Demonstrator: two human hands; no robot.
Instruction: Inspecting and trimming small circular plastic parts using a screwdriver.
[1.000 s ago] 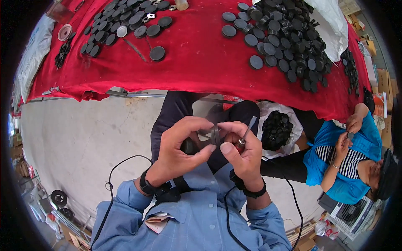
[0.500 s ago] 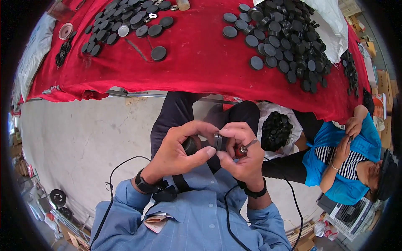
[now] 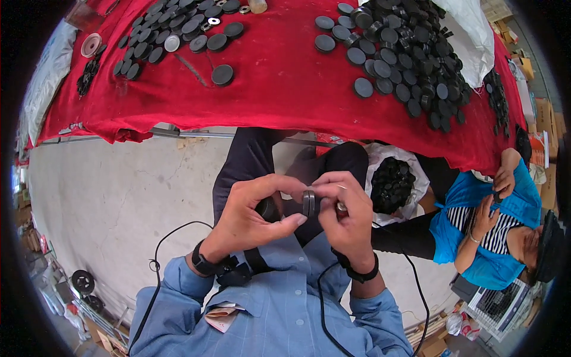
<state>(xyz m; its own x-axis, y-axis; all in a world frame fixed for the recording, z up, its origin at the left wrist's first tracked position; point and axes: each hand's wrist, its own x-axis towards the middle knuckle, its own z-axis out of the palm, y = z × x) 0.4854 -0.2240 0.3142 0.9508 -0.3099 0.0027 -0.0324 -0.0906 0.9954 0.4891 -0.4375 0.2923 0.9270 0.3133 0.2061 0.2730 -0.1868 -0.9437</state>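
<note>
Above my lap, my left hand pinches a black round disc between thumb and fingertips; the disc is turned edge-on and shows a groove round its rim. Another black round piece is tucked in the left palm. My right hand has its forefinger at the top of the pinched disc, its thumb slightly away from it. Curled in the right fingers is a small tool, mostly hidden; its red part showed half a second ago.
On the red-covered table lie a left pile of black discs and a larger right pile. A white bag of black parts stands below the table. At right sits a co-worker in blue, hands on a small dark piece.
My right thumb has drawn back from the disc, and the right fingers have turned so the tool's red part is hidden. The disc shows more of its edge.
</note>
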